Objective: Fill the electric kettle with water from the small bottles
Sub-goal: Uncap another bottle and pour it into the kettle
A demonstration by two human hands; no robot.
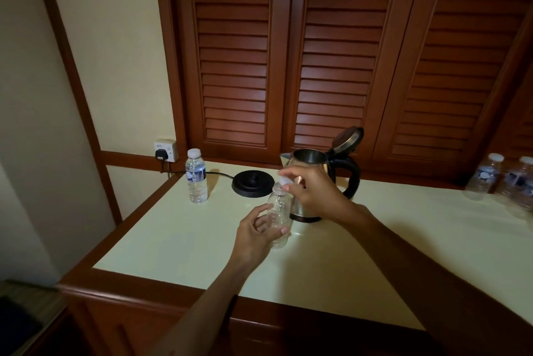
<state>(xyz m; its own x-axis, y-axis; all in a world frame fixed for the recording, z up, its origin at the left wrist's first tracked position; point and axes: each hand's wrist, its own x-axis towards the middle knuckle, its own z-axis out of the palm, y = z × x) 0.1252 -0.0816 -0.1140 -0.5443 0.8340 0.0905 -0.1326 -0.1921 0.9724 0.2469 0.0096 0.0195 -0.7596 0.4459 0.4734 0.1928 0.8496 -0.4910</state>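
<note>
At the far left a white wall socket (166, 150) holds a black plug, and its cord runs along the back of the pale counter (178, 237) to a round black kettle base (253, 183). Between socket and base stands a small capped bottle (196, 175), upright, clear, with a dark blue label and a white cap, and full of water. Near the middle, the left hand (253, 236) grips a second small bottle (279, 217) around its body, fingers and thumb curled about it; this one is clear, shows no label, looks empty and is held just above the counter. The right hand (314, 191) pinches a white cap (284, 179) at that bottle's mouth; whether the cap is on the thread or just off it cannot be told. Right behind the hands sits the electric kettle (310, 164), shiny steel with a black handle, standing on the counter off its base, its lid tipped up and back. At the far right edge are two more capped bottles (486, 177), blurred.
</note>
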